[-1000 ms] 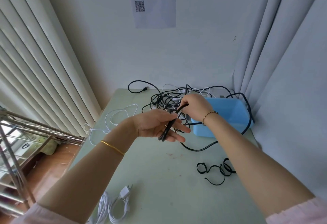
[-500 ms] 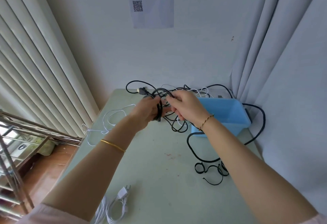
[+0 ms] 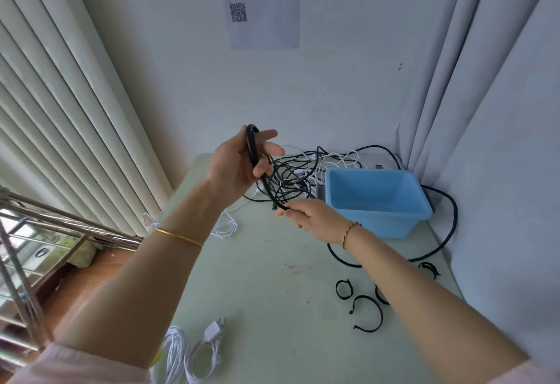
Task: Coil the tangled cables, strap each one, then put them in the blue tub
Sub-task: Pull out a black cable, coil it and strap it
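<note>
Paper (image 3: 263,4) with a square code is hanging on the wall behind the counter (image 3: 242,277). Long blinds (image 3: 60,110) are hanging on the left and a grey curtain (image 3: 500,110) is hanging on the right. A shiny metal rack (image 3: 36,223) is standing past the counter's left edge. Black straps (image 3: 344,289) are lying curled on the counter by the right arm, and the arm is hiding part of one. A white cable (image 3: 212,335) with a plug is lying in loops at the near edge. A thin white cable (image 3: 225,227) is lying under the left arm. The blue tub (image 3: 378,223) is sitting at the back right. The tangled cables (image 3: 297,177) are lying in a messy pile just beside the tub, on its left.

The left hand (image 3: 239,162) is being held up high over the counter, with its fingers pointing out to the right. Its thumb is pressing a loop of the black cable (image 3: 253,147) against the palm. The right hand (image 3: 312,217) is staying lower, in front of the tub, and is pinching the same cable in its fingertips.

The black cable is running down from the left hand to the right hand, passing in front of the messy pile. A thick black line (image 3: 451,226) is curving round the tub's right side and going under the right wrist. I cannot tell if it is the same cable.
</note>
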